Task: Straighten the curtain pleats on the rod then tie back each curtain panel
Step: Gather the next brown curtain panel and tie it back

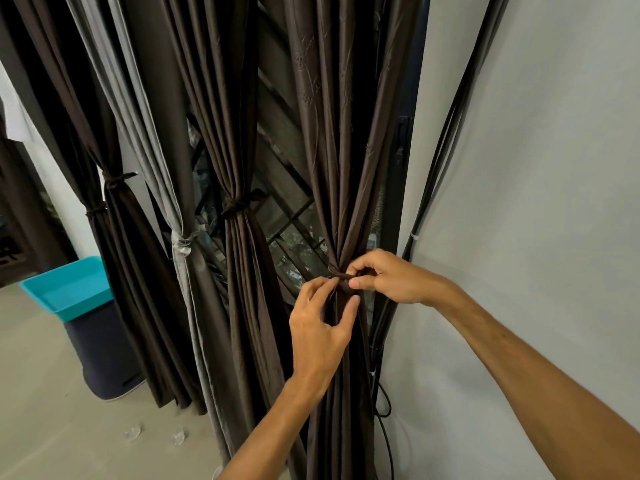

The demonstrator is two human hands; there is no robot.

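At left, a teal tray (69, 289) sits on top of a dark bin (104, 355) on the floor (41, 393); we cannot tell what either holds. At the rightmost brown curtain panel (339, 168), just beside the white wall (536, 168), we see both hands at the tie-back (336, 271) cinching the gathered pleats. The right hand (388, 278) pinches the tie-back's knot between thumb and forefinger. The left hand (320, 334), just below, curls its fingers (317, 289) round the bunched panel, forefinger touching the tie-back, thumb pressed on the fabric. Three other panels (239, 244) further left hang tied.
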